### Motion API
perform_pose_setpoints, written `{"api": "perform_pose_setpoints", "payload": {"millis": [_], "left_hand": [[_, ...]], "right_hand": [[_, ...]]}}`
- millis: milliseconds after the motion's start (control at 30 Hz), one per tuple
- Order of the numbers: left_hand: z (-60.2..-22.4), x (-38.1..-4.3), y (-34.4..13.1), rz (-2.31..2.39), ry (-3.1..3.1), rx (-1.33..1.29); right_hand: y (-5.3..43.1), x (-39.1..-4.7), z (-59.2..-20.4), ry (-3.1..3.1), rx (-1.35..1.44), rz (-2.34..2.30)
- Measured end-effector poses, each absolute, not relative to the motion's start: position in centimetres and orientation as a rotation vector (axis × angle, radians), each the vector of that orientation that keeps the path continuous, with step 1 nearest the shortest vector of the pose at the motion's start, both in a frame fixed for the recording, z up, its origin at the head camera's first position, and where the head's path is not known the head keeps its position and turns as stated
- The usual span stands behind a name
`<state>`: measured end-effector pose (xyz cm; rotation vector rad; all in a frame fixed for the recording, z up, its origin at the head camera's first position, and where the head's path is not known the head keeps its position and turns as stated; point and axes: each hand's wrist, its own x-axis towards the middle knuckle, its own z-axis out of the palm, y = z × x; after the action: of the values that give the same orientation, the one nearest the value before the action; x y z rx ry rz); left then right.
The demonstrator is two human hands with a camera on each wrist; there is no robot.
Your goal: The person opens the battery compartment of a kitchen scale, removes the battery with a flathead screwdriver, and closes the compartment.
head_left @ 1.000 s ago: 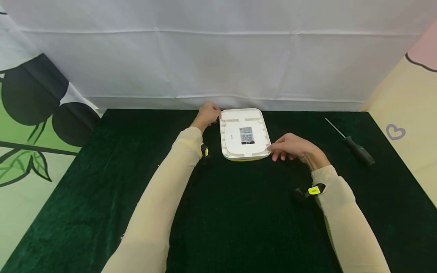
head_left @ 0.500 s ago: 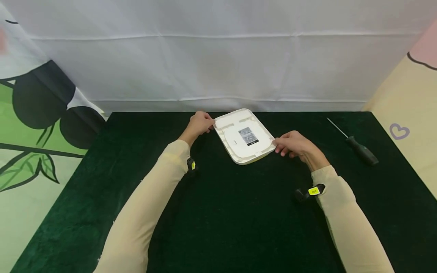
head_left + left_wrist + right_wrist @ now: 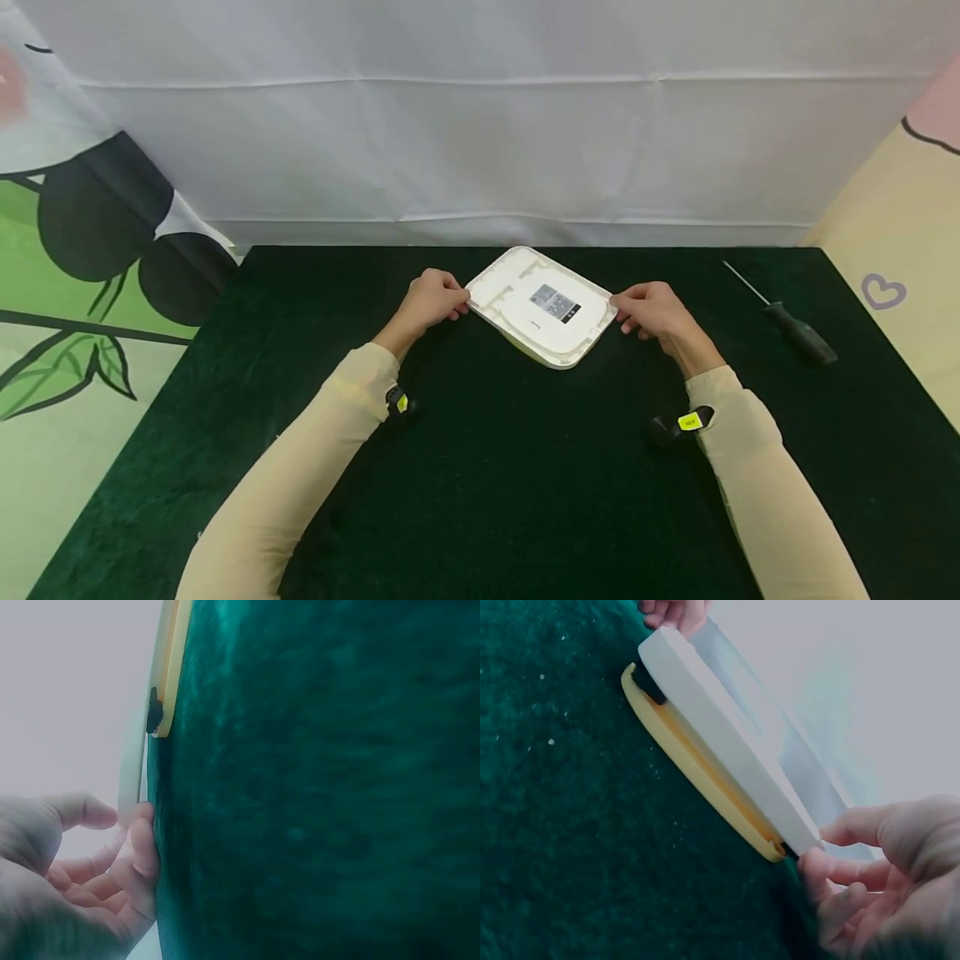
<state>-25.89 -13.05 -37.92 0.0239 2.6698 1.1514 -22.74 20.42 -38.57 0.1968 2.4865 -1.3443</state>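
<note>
A flat white device [image 3: 521, 310] with rounded corners shows its ridged face and a grey printed label [image 3: 555, 303] in the head view. My left hand [image 3: 429, 304] pinches its left corner between thumb and fingers. At the right corner my right hand [image 3: 657, 318] pinches it the same way. From the right wrist view, a yellow curved layer [image 3: 697, 774] runs under the white rim [image 3: 720, 724], with dark bits at both ends of the gap. The device sits just over the green cloth, its lower face hidden.
Dark green cloth [image 3: 480, 483] covers the table. To the right lies a screwdriver [image 3: 799, 333] with a dark handle. A white curtain [image 3: 480, 150] hangs along the back edge, and printed panels stand at both sides.
The white device has turned counter-clockwise in the head view. My left hand has come left and nearer with its corner; the right hand has barely shifted.
</note>
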Motion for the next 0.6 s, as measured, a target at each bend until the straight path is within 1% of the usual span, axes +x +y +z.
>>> {"api": "perform_pose_setpoints", "payload": {"millis": [133,267,400,600], "left_hand": [[-37.9,-24.9,-13.0,1.098,2.679,0.078],[-37.7,-24.8,-12.9,1.058,2.664,0.084],[-37.7,-25.7,-12.7,1.033,2.672,0.064],[-37.7,-28.0,-11.3,1.025,2.739,0.103]], "right_hand": [[20.6,-22.7,-38.9,2.553,0.214,-1.374],[20.9,-22.5,-38.7,2.573,0.222,-1.34],[21.1,-22.2,-37.9,2.517,0.227,-1.264],[21.2,-21.9,-36.9,2.405,0.185,-1.186]]}}
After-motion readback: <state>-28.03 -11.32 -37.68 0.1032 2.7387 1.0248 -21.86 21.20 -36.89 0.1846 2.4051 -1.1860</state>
